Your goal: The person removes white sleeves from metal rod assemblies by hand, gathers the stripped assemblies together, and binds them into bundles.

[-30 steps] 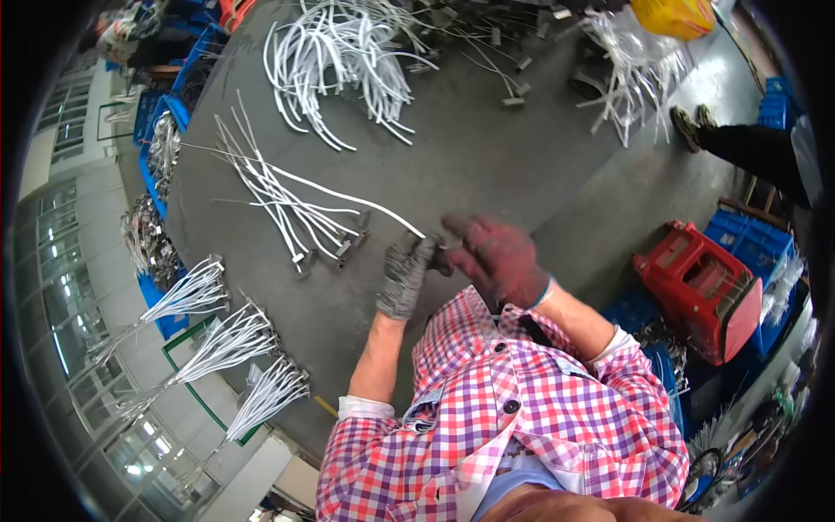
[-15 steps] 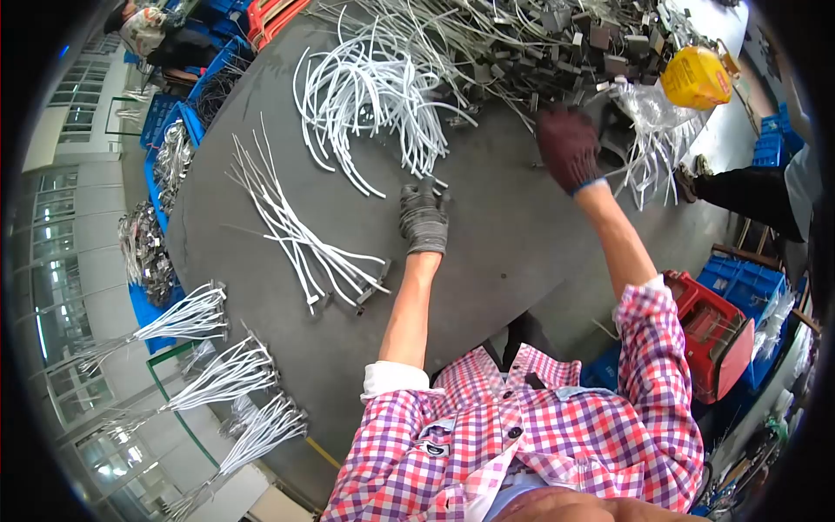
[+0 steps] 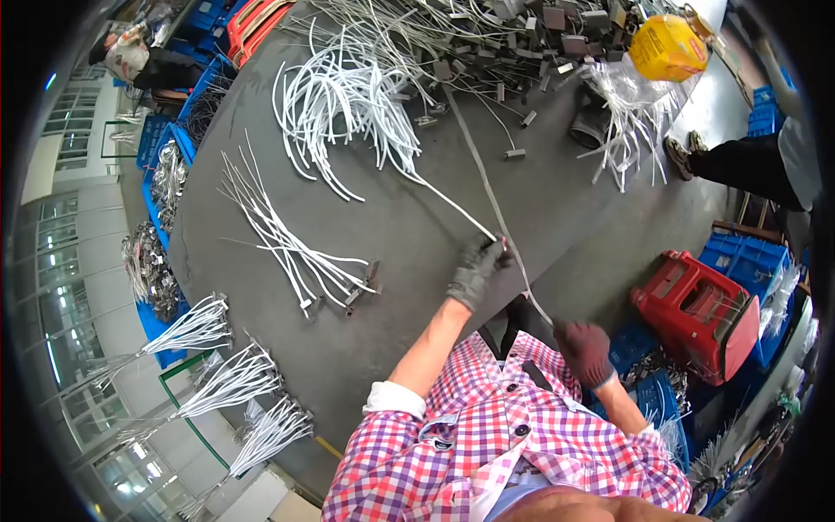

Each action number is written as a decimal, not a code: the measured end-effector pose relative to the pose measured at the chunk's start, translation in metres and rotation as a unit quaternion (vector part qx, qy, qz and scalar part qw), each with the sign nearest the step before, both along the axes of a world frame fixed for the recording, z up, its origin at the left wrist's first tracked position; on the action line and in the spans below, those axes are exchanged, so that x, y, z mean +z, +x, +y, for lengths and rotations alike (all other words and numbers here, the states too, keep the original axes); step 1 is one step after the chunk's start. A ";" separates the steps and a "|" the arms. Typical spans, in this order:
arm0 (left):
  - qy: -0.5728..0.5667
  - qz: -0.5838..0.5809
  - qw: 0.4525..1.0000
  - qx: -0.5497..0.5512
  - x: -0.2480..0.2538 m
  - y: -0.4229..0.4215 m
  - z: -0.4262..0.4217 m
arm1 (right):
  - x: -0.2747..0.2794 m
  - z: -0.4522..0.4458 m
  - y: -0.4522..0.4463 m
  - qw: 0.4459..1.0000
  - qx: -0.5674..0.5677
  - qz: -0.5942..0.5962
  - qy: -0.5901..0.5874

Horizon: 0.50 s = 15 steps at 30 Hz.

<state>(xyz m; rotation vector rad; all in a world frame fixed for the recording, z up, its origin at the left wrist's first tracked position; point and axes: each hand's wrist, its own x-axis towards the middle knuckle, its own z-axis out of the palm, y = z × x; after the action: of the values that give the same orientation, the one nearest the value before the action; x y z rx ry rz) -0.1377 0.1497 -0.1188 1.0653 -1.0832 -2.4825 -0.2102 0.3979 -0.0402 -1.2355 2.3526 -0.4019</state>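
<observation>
My left hand (image 3: 477,273), in a grey glove, is closed on the end of a white tube (image 3: 452,205) that runs back to the heap of white tubes (image 3: 348,113). Lower right, my right hand (image 3: 586,351), in a dark red glove, is closed on the near end of a long grey cable (image 3: 492,196), which stretches up to the pile of cables with metal connectors (image 3: 565,43). Left of my left hand lies a loose bundle of white-sleeved cables (image 3: 291,244) with connectors at its lower end.
A yellow container (image 3: 668,48) stands beside clear plastic and white strands at the table's upper right. A red stool (image 3: 696,317) and blue crates (image 3: 739,261) are on the right. Three cable bunches (image 3: 230,383) hang at the lower left. People stand at upper left and right.
My right hand has come from the connector pile down towards my body, drawing out a cable. My left hand has moved down and right, pulling a white tube from the heap.
</observation>
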 end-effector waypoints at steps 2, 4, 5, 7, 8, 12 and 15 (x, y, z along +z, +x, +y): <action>-0.009 0.010 0.999 0.040 0.011 -0.014 0.003 | 0.009 0.036 0.004 0.990 0.108 -0.032 0.084; 0.001 0.038 0.997 0.070 0.024 -0.021 -0.007 | 0.014 0.070 0.008 0.993 0.078 -0.050 0.075; -0.035 0.032 0.994 0.094 0.033 -0.021 -0.014 | 0.015 0.084 0.009 0.995 0.049 -0.066 0.064; -0.087 0.023 0.986 0.139 0.052 -0.014 -0.032 | 0.020 0.107 0.007 0.994 0.047 -0.064 0.081; -0.092 0.017 0.985 0.143 0.061 -0.009 -0.043 | 0.019 0.115 0.005 0.993 0.046 -0.054 0.097; -0.166 0.034 0.959 0.228 0.099 0.013 -0.078 | 0.014 0.131 0.004 0.997 0.053 -0.013 0.062; -0.191 0.042 0.945 0.264 0.126 0.022 -0.087 | 0.008 0.130 0.002 0.997 0.056 0.000 0.045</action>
<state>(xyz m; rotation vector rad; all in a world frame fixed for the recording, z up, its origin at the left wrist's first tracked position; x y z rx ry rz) -0.1155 0.0627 0.0077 0.9608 -1.0295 -1.7933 -0.2080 0.5280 -0.0327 -1.3158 2.2626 -0.2570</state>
